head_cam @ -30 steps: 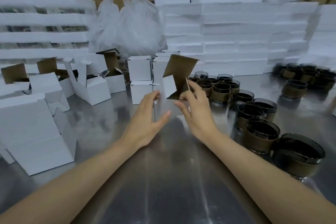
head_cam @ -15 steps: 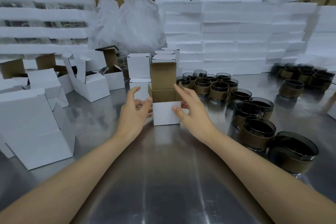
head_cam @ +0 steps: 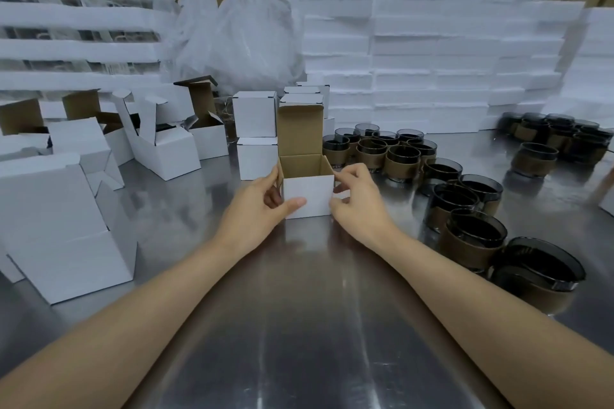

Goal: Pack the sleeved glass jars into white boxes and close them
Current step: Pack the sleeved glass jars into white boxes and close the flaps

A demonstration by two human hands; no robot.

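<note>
Left hand (head_cam: 262, 206) and right hand (head_cam: 357, 199) curled against opposite sides of open white box (head_cam: 307, 197), upright on steel table (head_cam: 299, 325), lid flap raised, interior empty. Closed boxes (head_cam: 254, 118) stacked behind. Sleeved glass jars (head_cam: 471, 236) grouped at right, unpacked. Judged early: most packing outstanding.

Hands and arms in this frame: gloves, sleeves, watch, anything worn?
Nothing worn that shows. Left hand and right hand are bare, no gloves, and no rings are visible. Both forearms are bare down to the frame edge: no sleeves, watch, bands or markings in view.
</note>
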